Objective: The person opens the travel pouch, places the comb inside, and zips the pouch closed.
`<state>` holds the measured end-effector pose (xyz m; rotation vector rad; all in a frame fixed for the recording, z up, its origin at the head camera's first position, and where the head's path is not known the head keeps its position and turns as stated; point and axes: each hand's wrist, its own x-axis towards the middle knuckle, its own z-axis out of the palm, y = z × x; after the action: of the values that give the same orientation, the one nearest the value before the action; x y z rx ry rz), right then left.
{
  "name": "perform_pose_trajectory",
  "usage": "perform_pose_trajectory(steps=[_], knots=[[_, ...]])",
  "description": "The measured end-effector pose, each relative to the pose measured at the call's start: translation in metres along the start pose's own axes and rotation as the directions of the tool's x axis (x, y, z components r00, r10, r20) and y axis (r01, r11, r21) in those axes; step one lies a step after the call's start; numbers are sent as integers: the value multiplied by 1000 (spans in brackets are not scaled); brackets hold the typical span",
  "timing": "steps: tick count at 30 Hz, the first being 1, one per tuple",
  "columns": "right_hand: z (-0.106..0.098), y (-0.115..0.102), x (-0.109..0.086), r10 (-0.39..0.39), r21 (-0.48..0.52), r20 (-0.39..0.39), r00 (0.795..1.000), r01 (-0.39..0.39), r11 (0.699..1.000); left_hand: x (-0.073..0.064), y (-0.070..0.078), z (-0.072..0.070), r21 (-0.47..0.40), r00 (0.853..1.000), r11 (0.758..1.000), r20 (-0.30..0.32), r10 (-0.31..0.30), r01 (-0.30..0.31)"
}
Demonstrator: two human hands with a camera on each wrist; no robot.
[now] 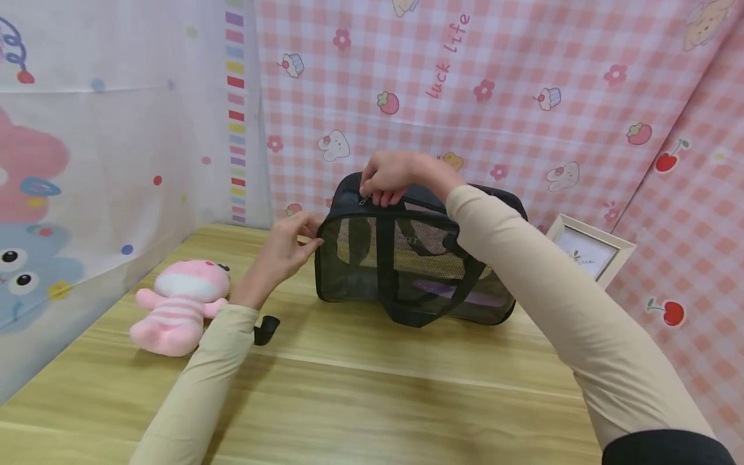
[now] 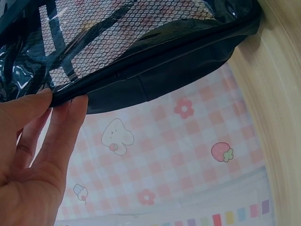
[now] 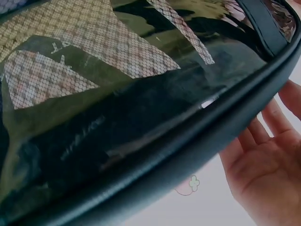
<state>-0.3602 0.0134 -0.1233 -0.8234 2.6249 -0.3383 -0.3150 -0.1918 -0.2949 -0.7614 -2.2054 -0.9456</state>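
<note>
A black see-through bag [image 1: 424, 258] with mesh and dark handle straps stands upright on the wooden table. My left hand [image 1: 285, 248] pinches its left edge between thumb and fingers; in the left wrist view, the thumb is on the clear side of the dark piping [image 2: 127, 70]. Over the top left of the bag, my right hand [image 1: 388, 177] pinches the zipper pull [image 1: 364, 200] with its fingers bent down. In the right wrist view the fingertips are hidden behind the bag's rim. A long purple item [image 1: 459, 292] shows through the front panel.
A pink plush toy [image 1: 180, 307] lies on the left of the table [image 1: 372, 400]. Beside my left wrist is a small black object [image 1: 266, 330]. A framed picture [image 1: 589, 252] stands behind the bag on the right. Pink checked cloth [image 1: 494, 84] hangs behind.
</note>
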Motion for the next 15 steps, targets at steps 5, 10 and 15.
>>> perform_pose_trajectory(steps=[5,10,15], knots=[[3,0,2,6,58,-40,999,-3,998,0,0,-1,8,1000,1000,5,-1,1],[5,1,3,-7,81,-89,996,15,997,0,1,-1,9,1000,1000,14,-9,9],[4,5,3,-47,73,-145,988,58,996,-1,2,-1,6,1000,1000,16,-27,27]])
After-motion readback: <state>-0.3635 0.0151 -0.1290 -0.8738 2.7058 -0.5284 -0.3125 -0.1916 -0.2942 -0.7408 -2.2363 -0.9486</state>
